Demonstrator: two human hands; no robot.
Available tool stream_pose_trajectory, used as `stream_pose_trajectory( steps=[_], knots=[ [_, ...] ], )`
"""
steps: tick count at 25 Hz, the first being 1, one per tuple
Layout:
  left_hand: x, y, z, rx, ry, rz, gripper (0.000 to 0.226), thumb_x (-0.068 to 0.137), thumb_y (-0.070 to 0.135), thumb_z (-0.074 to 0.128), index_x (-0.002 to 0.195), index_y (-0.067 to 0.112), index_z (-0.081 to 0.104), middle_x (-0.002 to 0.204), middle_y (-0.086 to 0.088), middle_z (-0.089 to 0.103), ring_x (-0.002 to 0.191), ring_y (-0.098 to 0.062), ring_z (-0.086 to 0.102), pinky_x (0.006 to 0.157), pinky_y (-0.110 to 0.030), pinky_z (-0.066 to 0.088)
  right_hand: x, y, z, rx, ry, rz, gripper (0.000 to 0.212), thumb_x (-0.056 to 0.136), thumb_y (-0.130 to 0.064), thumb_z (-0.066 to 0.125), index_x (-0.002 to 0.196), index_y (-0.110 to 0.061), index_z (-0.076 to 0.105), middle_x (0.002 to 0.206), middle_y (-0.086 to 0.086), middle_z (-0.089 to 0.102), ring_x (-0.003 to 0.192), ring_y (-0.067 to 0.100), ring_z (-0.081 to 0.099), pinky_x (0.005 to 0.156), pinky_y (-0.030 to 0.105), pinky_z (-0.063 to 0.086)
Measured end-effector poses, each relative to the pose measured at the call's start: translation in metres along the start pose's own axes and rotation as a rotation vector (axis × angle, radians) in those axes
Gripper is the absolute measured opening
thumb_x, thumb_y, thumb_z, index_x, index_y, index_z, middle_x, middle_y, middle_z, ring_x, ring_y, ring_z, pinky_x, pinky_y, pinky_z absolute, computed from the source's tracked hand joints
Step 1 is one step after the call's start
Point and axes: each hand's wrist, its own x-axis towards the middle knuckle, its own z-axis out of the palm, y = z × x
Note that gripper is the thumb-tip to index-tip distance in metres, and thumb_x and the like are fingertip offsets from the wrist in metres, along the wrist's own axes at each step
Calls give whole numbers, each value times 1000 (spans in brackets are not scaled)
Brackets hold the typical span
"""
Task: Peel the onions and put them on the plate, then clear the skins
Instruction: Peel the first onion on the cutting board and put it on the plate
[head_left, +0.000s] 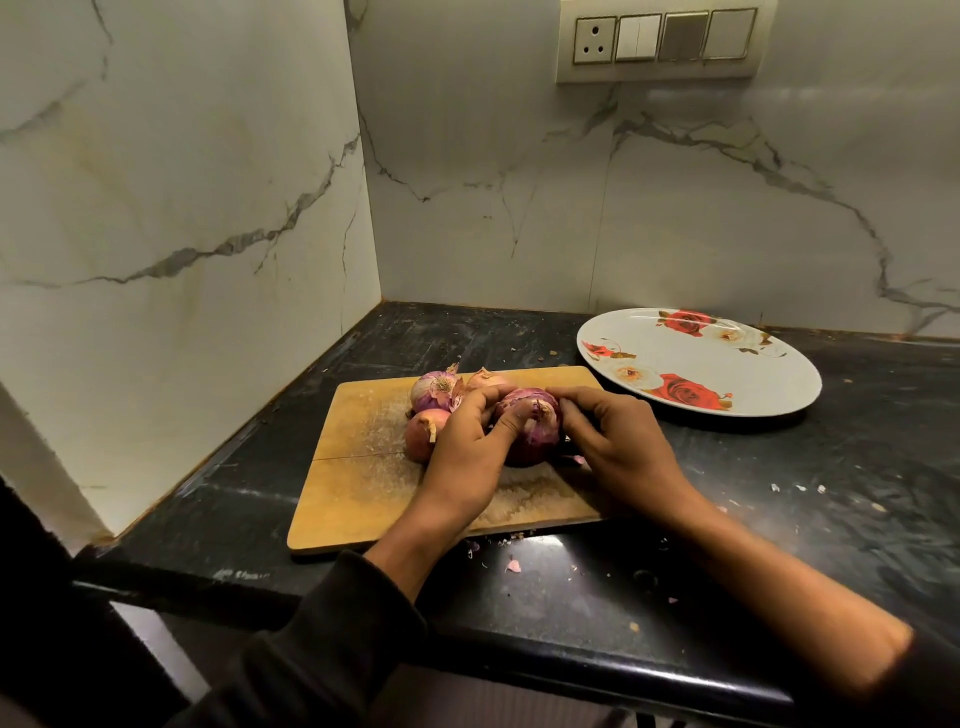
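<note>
A purple-red onion (530, 431) stands on the wooden cutting board (358, 467), held between both hands. My left hand (467, 447) grips its left side, thumb laid across the front skin. My right hand (613, 441) holds its right side with fingers curled over the top. Three unpeeled onions lie behind and to the left: one (434, 389) at the back, one (485, 379) beside it, one (423, 434) nearer, partly hidden by my left hand. The white plate (727, 384) with red roses sits at the right, nothing on it.
The board lies on a black stone counter (779, 519) in a corner of marble walls. Small skin scraps (512, 565) dot the counter near the front edge and at the right. A switch panel (660, 39) is high on the back wall.
</note>
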Motion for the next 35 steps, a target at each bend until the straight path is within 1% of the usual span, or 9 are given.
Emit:
stream_pose_trajectory(
  steps=[4, 7, 11, 15, 19, 23, 27, 30, 35],
  knots=[
    [1, 0, -1, -21, -5, -19, 46, 81, 39, 62, 121, 16, 61, 117, -4, 70, 112, -13, 66, 102, -40, 52, 0, 2, 0, 45, 112, 64, 15, 95, -14, 64, 105, -15, 76, 91, -7, 74, 84, 3, 69, 79, 32, 60],
    [0, 1, 0, -11, -15, -17, 44, 83, 39, 61, 121, 16, 61, 117, -3, 70, 112, -12, 66, 101, -38, 53, -2, 2, -1, 50, 142, 47, 13, 92, -14, 68, 103, -16, 75, 87, -15, 70, 82, 0, 68, 78, 25, 59],
    [0, 0, -1, 31, -1, -10, 33, 94, 26, 60, 125, 13, 59, 120, -3, 68, 114, -12, 64, 101, -37, 53, -1, 4, -1, -32, 183, -15, 19, 89, -8, 71, 107, -12, 76, 93, -5, 74, 80, -1, 66, 78, 13, 55],
    [0, 2, -1, -12, 20, -33, 27, 98, 23, 57, 124, 15, 61, 117, -2, 69, 113, -15, 66, 98, -36, 54, 0, 7, -1, -9, 151, 51, 20, 91, -3, 67, 104, -15, 77, 92, -3, 75, 78, 3, 69, 74, 21, 58],
    [0, 5, -2, -72, 33, -60, 19, 101, 21, 52, 115, 27, 64, 117, 0, 68, 109, -15, 68, 95, -45, 56, 0, 8, -1, 5, 107, 120, 26, 91, 3, 62, 100, -16, 78, 79, -9, 69, 65, -7, 66, 64, 16, 57],
    [-1, 7, 0, -115, 28, -74, 22, 104, 18, 47, 117, 27, 62, 117, 1, 65, 105, -13, 69, 83, -45, 61, 0, 5, -6, 51, 56, 118, 28, 93, -3, 57, 107, -19, 76, 89, -13, 70, 81, -4, 67, 79, 22, 58],
    [-2, 8, -1, -72, 16, -69, 21, 103, 21, 49, 121, 27, 58, 122, -5, 64, 110, -20, 68, 91, -51, 57, -1, -2, -6, 327, -51, 88, 30, 93, -30, 66, 121, -19, 70, 108, -4, 74, 100, 11, 71, 76, 32, 61],
    [-3, 11, -1, -23, -9, -69, 20, 102, 21, 51, 117, 31, 59, 121, -1, 66, 111, -19, 67, 93, -53, 56, -1, 0, -5, 348, -55, 98, 40, 91, -26, 69, 130, -16, 66, 117, 1, 73, 103, 9, 71, 83, 35, 61],
    [-4, 11, 1, -29, -42, -77, 25, 101, 23, 53, 124, 23, 61, 120, 1, 68, 110, -14, 67, 88, -38, 59, -1, 2, -5, 129, -3, 5, 34, 99, -20, 58, 132, -14, 62, 125, -1, 69, 112, 3, 64, 98, 25, 52]
  ],
)
